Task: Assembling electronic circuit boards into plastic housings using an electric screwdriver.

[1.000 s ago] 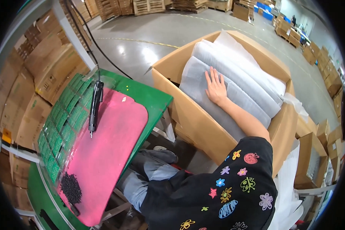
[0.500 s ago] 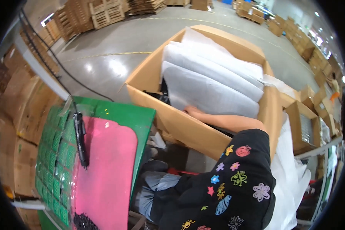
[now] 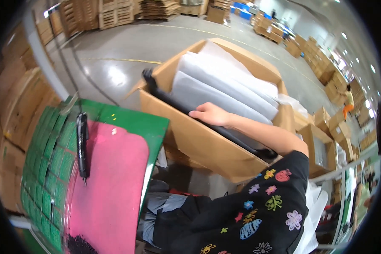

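Glossy grey floor [image 3: 110, 44] beyond — our right hand [image 3: 211, 114], flat on the white foam sheets [image 3: 228, 80] a second ago, now grips a long black bar [image 3: 172, 100] at the brown cardboard box's [image 3: 190, 142] rim — seemingly drawn upward.

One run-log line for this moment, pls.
right hand: gripping long black part | left hand: out of view | location: open carton, beside white wrapping sheets

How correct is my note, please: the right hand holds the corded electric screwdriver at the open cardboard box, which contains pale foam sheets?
Only the thing held is wrong: the head view shows the right hand gripping a long black bar-like part at the open cardboard box, which contains pale foam sheets. The corded electric screwdriver is by the pink mat.
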{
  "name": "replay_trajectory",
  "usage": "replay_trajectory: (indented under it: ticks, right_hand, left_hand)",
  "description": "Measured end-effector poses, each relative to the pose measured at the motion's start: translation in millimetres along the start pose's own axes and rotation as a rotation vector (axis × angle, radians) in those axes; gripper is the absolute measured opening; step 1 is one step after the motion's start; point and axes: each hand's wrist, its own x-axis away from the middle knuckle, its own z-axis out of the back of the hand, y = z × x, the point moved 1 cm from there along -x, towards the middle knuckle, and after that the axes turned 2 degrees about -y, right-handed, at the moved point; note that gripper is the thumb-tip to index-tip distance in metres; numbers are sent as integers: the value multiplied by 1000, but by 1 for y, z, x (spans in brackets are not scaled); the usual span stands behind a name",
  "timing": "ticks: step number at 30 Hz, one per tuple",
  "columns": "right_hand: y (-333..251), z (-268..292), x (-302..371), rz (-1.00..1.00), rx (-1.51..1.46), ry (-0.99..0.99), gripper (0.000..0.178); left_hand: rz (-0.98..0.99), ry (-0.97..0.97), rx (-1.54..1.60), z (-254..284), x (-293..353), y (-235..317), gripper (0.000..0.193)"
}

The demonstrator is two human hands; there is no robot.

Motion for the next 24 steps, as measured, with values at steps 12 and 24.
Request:
replay_trajectory:
  ticks: [12,24]
  right_hand:
    - [-167,-98,55,1517,911,-323,13]
    - [-373,-272,21,1717,409,-95,35]
  left_hand:
    - [85,-829,-192,-89,13,58,56]
    - [-182,-745,-580,-94,37,-19,19]
